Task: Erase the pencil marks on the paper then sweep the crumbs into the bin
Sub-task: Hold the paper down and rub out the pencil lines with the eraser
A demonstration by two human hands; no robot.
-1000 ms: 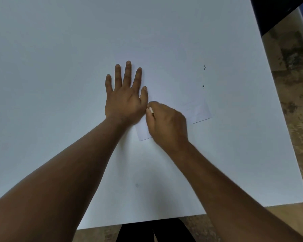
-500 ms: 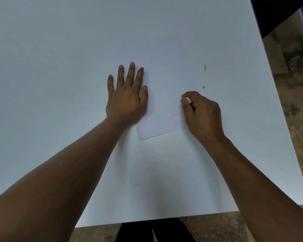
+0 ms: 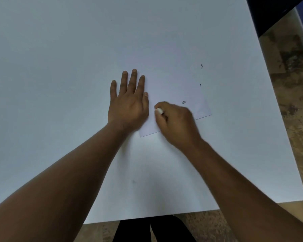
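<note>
The left hand (image 3: 128,103) lies flat with straight fingers on the paper's (image 3: 175,88) left edge. The right hand (image 3: 177,124) pinches one white eraser (image 3: 159,110) on the paper, just beside it. Three pencil marks (image 3: 184,102) show to the right. One white table (image 3: 59,67) lies under everything.

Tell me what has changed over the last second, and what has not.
The right hand, pinching the eraser, swept right across the paper, then came back left beside the left hand. A small dark squiggle is now uncovered. The left hand stayed pressed flat on the paper; two marks further right remain.
</note>
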